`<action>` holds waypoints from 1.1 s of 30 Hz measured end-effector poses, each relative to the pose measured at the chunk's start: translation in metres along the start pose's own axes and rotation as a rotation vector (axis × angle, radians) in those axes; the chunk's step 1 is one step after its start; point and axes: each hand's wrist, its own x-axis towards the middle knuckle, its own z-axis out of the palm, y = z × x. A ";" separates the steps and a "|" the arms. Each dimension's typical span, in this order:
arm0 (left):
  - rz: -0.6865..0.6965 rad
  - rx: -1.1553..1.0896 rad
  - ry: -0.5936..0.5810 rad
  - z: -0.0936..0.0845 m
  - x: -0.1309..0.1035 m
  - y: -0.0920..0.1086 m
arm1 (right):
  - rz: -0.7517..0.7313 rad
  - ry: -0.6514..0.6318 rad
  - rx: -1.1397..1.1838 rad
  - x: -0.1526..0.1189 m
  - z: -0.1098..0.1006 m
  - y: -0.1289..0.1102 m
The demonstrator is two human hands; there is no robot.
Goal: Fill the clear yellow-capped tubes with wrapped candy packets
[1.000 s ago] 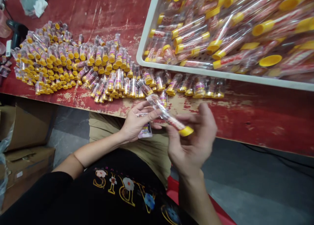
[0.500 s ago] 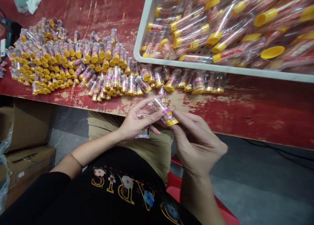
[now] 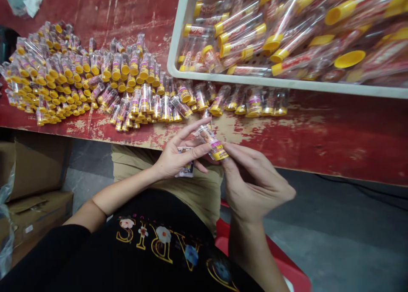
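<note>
Between my two hands is a small clear plastic tube [image 3: 213,143] with a yellow cap and a purple and yellow label, tilted with its cap toward the right. My left hand [image 3: 170,158] grips its clear end between thumb and fingers. A small flat printed piece [image 3: 186,168], dark with a pale edge, is also tucked in that hand; its kind I cannot make out. With thumb and fingertips my right hand [image 3: 259,183] pinches the tube at its yellow cap. Just beyond my fingers lies a row of similar capped tubes [image 3: 200,97].
On the red worn table [image 3: 334,139], a large pile of capped tubes [image 3: 63,77] spreads at the left. A white tray [image 3: 287,84] full of longer yellow-capped tubes stands at the back right. Cardboard boxes [image 3: 41,164] are below left. A red stool [image 3: 280,258] is under me.
The view has shifted slightly, so the table and tray appear a little further left and up. Both hands keep their hold on the tube, with barely any movement.
</note>
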 end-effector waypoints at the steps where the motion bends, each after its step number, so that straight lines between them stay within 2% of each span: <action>1: -0.002 0.014 -0.004 -0.001 0.001 -0.001 | 0.008 0.000 0.000 0.000 0.000 0.001; 8: -0.082 0.036 0.013 0.003 0.008 -0.008 | 0.082 0.065 -0.025 0.000 0.003 0.005; 10: -0.100 0.008 0.062 0.006 0.011 -0.009 | 0.118 0.129 -0.015 0.003 0.006 0.019; 14: -0.172 -0.095 0.271 0.007 0.011 -0.009 | 0.109 0.310 -0.096 0.010 0.008 0.064; 15: -0.195 -0.135 0.310 0.007 0.009 -0.007 | 0.082 0.286 -0.133 0.012 0.006 0.074; 18: -0.196 -0.254 0.342 0.004 0.000 -0.003 | -0.024 0.042 -0.203 0.025 -0.004 0.091; 20: -0.137 -0.304 0.327 0.002 -0.005 -0.001 | -0.106 -0.021 -0.249 0.052 -0.015 0.095; 22: -0.097 -0.313 0.313 0.000 -0.007 -0.001 | -0.188 0.084 -0.366 0.098 -0.027 0.097; 24: -0.095 -0.272 0.300 -0.002 -0.005 -0.002 | -0.252 0.185 -0.554 0.157 -0.039 0.100; 26: -0.090 -0.210 0.299 -0.004 -0.001 -0.002 | -0.248 0.032 -0.708 0.213 -0.051 0.102; 28: -0.059 -0.170 0.315 -0.005 0.004 0.000 | -0.210 -0.115 -0.764 0.245 -0.062 0.101; 30: -0.021 -0.167 0.354 -0.007 0.007 0.003 | -0.193 -0.150 -0.705 0.245 -0.070 0.097; 32: 0.008 -0.182 0.409 -0.008 0.010 0.005 | -0.159 -0.114 -0.436 0.214 -0.071 0.089; 33: 0.022 -0.191 0.440 -0.007 0.011 0.006 | -0.094 -0.092 -0.201 0.190 -0.068 0.084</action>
